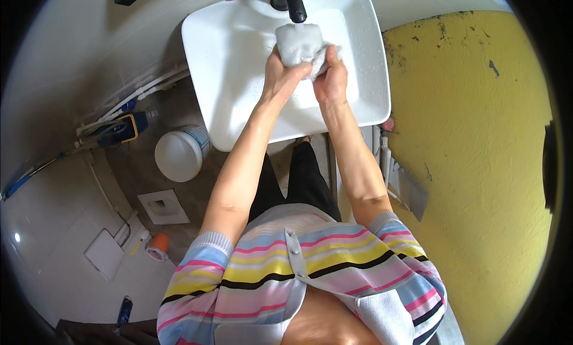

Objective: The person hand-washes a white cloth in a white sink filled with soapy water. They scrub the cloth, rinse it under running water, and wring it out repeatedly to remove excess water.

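Note:
A pale grey-white cloth [297, 44], bunched and wet-looking, sits right under the spout of the black faucet [296, 10]. Water seems to run onto its top edge. My left hand [282, 75] grips the cloth from the left, with the thumb across its lower part. On the other side my right hand [332, 82] is closed round the loose right end, its fingers partly hidden by the folds. Both hands are above the basin of the white sink [224, 76], whose inner wall carries small droplets.
A yellow wall [471, 118] with peeling spots rises on the right. Left of the sink, on the floor, stands a white bucket [178, 156]. Further off are a squat toilet [162, 206], an orange container [159, 245] and white pipes [143, 91] along the wall.

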Demonstrator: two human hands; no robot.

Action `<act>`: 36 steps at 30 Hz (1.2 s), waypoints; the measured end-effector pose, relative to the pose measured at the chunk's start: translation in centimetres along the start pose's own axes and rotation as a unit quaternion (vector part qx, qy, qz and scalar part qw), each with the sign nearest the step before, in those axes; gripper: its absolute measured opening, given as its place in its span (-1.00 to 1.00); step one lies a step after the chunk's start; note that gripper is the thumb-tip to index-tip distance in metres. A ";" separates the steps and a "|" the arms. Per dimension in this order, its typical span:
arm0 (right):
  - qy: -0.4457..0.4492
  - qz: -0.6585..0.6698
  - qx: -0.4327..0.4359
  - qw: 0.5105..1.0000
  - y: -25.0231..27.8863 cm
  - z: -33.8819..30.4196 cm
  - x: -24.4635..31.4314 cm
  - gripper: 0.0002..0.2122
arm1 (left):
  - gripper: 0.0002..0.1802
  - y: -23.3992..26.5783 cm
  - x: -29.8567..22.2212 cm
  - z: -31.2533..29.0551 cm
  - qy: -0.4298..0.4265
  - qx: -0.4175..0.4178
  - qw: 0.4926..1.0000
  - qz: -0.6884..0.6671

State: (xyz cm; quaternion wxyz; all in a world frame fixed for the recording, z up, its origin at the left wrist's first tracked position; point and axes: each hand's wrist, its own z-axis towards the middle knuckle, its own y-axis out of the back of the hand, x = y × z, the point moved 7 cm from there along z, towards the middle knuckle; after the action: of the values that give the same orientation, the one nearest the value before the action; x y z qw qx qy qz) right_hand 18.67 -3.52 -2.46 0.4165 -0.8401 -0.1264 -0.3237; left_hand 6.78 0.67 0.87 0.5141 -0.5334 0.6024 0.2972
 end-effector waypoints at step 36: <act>0.286 -0.614 0.302 0.671 -7.4 -3.4 6.1 -0.88 | -0.61 0.0 1.2 -3.4 0.164 0.131 0.977 -0.028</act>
State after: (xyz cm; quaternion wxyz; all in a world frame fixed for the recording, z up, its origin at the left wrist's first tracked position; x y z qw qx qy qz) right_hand 18.29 -1.96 7.57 0.3701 -0.2674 -0.5791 -0.6754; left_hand 5.84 -2.83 0.71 0.4816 -0.5199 0.6969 0.1100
